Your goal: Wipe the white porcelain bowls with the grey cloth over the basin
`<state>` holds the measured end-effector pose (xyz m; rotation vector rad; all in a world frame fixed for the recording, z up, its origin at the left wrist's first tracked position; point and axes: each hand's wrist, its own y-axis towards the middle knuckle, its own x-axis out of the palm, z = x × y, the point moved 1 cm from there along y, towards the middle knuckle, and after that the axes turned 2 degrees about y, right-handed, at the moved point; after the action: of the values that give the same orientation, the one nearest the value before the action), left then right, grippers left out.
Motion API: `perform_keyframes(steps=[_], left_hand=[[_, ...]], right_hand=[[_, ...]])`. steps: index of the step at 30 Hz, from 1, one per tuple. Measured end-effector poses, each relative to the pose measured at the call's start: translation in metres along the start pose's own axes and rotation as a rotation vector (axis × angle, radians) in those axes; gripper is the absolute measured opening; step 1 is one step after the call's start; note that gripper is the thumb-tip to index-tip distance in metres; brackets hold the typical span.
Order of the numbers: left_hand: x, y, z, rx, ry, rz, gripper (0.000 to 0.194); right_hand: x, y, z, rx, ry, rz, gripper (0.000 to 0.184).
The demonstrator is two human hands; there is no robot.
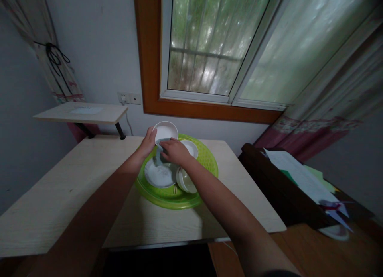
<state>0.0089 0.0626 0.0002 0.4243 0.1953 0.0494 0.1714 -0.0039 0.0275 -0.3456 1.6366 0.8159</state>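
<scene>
A white bowl (pixel 166 131) is tipped up on its side above the far edge of a green plastic basket (pixel 173 204). My left hand (pixel 148 142) grips the bowl's left rim. At its lower edge, my right hand (pixel 175 151) is closed on a pale grey-blue cloth (pixel 160 156), which hangs down toward a white plate (pixel 160 175). This plate lies in the basket's left part. Right of it, white bowls (pixel 188 183) sit tilted, apparently nested. Another white bowl (pixel 192 148) is partly hidden behind my right hand. Chopstick ends (pixel 175 189) show between plate and bowls.
The basket stands on a light wooden table (pixel 155 229). A small raised shelf (pixel 83 112) with a paper occupies the back left. Beyond the table are a window (pixel 215 50) and wall sockets (pixel 129 98). A dark piece of furniture holding papers (pixel 305 177) is at right.
</scene>
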Motion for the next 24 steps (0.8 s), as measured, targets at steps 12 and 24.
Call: perform_keyframes(steps=[12, 24], left_hand=[[-0.005, 0.006, -0.005, -0.184, -0.213, -0.015, 0.086], [-0.006, 0.007, 0.0, -0.055, -0.008, 0.13, 0.058]], right_hand=[[-0.012, -0.002, 0.011, -0.035, -0.227, 0.089, 0.021], [0.003, -0.006, 0.007, -0.008, -0.198, 0.067, 0.036]])
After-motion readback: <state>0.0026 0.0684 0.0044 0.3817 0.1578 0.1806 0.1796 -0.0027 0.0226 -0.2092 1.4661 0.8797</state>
